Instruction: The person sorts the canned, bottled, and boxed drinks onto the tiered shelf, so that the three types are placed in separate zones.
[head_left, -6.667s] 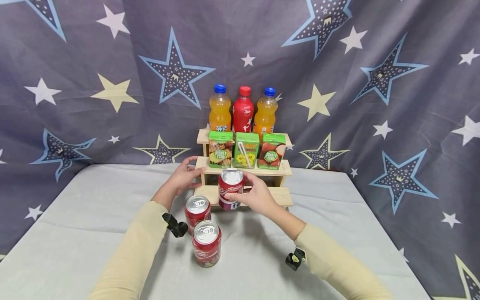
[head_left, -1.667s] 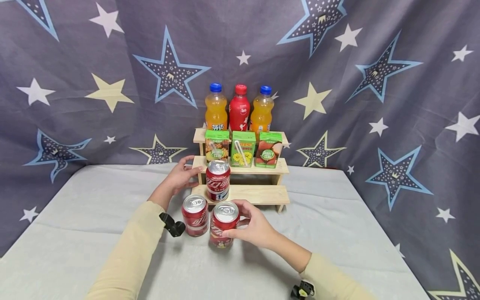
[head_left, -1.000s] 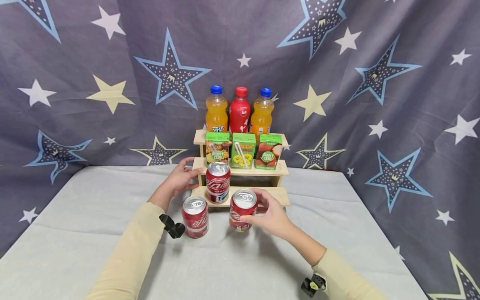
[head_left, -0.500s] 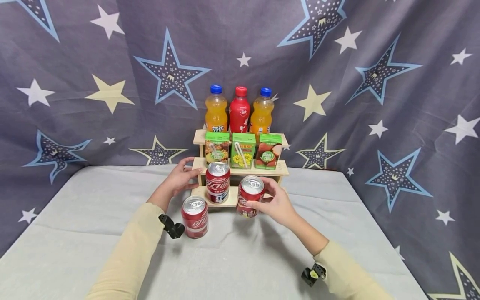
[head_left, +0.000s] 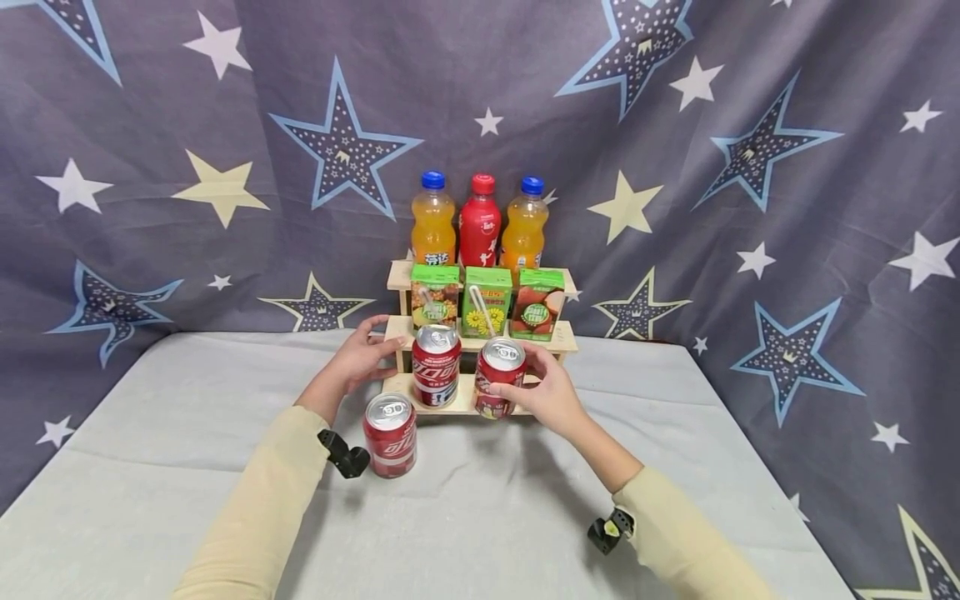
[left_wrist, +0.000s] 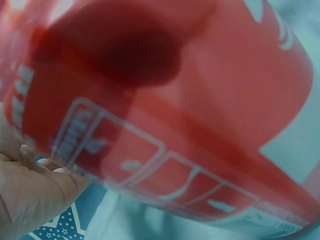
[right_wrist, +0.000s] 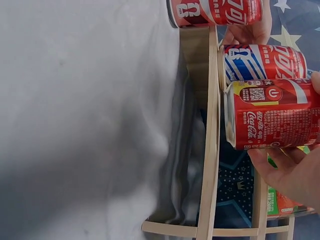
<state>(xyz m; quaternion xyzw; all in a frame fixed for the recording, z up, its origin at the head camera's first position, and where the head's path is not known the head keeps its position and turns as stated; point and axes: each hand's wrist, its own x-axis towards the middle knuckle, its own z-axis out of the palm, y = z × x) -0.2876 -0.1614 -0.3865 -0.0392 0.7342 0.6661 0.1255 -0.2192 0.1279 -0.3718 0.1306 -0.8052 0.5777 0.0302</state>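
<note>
My right hand (head_left: 551,396) grips a red Coca-Cola can (head_left: 501,379) upright at the bottom step of a three-tier wooden stand (head_left: 551,392). In the right wrist view this can (left_wrist: 200,100) is not the near one; the held can's base is close to the plank, and I cannot tell whether it touches. A second cola can (head_left: 437,367) stands to its left on that step. My left hand (head_left: 358,364) holds the stand's left end at the middle tier. In front of the stand, a third cola can (head_left: 390,437) stands on the cloth, beside my left wrist.
Three green juice cartons (head_left: 486,304) line the middle tier. On the top tier a red bottle (head_left: 480,225) stands between two orange drink bottles (head_left: 433,225). A pale cloth (head_left: 480,525) covers the table, and a star-patterned curtain (head_left: 247,108) hangs behind.
One can was placed on the bottom step's left part. My right hand then took another can from the cloth and carried it right and back to that step. My left hand stays on the stand.
</note>
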